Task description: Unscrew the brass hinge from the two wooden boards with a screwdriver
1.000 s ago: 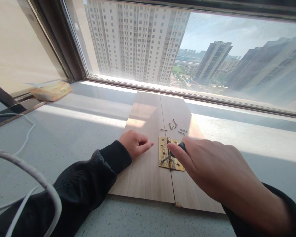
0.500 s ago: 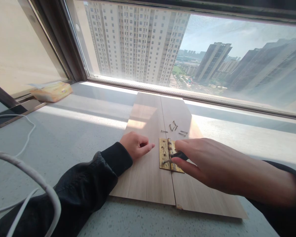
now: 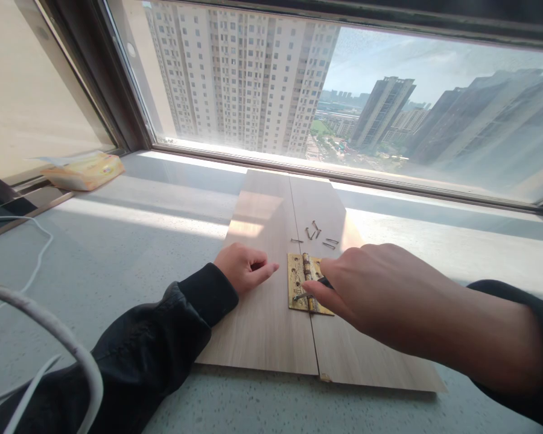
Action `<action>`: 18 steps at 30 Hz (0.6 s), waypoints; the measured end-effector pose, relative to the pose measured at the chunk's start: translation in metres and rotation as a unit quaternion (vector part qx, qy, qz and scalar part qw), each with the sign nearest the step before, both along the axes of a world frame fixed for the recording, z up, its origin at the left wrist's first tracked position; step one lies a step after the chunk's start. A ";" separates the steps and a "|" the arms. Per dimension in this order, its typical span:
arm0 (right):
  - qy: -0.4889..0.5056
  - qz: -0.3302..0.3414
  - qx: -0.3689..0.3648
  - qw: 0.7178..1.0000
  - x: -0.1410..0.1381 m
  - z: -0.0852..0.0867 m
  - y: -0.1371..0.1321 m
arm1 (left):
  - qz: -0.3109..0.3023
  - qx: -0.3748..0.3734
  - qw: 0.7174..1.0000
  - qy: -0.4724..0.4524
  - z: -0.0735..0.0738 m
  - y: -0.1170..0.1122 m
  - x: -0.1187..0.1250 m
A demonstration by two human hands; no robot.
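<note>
Two pale wooden boards [image 3: 262, 325] lie side by side on a grey window ledge. A brass hinge [image 3: 297, 283] sits across their seam. My right hand [image 3: 380, 295] is closed round a dark-handled screwdriver [image 3: 308, 292] whose tip rests on the hinge's left leaf. My left hand [image 3: 244, 269] rests on the left board just left of the hinge, fingers curled, forefinger pointing at it. Several loose screws [image 3: 317, 234] lie on the boards beyond the hinge.
A yellow tissue pack [image 3: 84, 171] lies at the ledge's far left by the window frame. White cables [image 3: 36, 301] run along the left side. The window [image 3: 344, 90] with tall buildings outside stands behind the boards.
My right hand has turned and shifted slightly on the screwdriver over the hinge. The view has drifted a little; my left hand has stayed put.
</note>
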State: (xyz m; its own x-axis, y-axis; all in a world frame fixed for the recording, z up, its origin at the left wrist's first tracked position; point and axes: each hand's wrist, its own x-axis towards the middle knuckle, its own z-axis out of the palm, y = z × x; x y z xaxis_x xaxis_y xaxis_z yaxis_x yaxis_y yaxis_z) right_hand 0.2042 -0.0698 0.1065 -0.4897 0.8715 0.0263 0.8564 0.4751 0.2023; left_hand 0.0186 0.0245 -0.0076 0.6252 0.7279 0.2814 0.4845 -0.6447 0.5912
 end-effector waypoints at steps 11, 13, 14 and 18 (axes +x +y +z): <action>-0.072 0.173 -0.097 0.977 0.006 0.023 0.013 | 0.001 -0.009 1.000 -0.003 0.003 -0.001 -0.001; -0.097 0.202 -0.090 0.970 0.008 0.025 0.013 | 0.002 -0.013 1.000 -0.001 0.004 -0.001 -0.001; -0.090 0.178 -0.093 0.975 0.008 0.025 0.012 | 0.003 -0.016 1.000 0.000 0.004 -0.001 -0.001; 0.012 -0.047 -0.120 0.992 0.002 0.013 0.004 | 0.007 -0.025 1.000 0.003 0.005 -0.002 -0.001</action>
State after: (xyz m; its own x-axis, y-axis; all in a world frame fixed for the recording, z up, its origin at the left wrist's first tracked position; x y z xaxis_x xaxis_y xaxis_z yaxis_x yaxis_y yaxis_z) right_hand 0.2063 -0.0654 0.1193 -0.4075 0.8961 -0.1759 0.9026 0.4245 0.0716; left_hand 0.0178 0.0221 -0.0022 0.6166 0.7492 0.2419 0.4962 -0.6084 0.6194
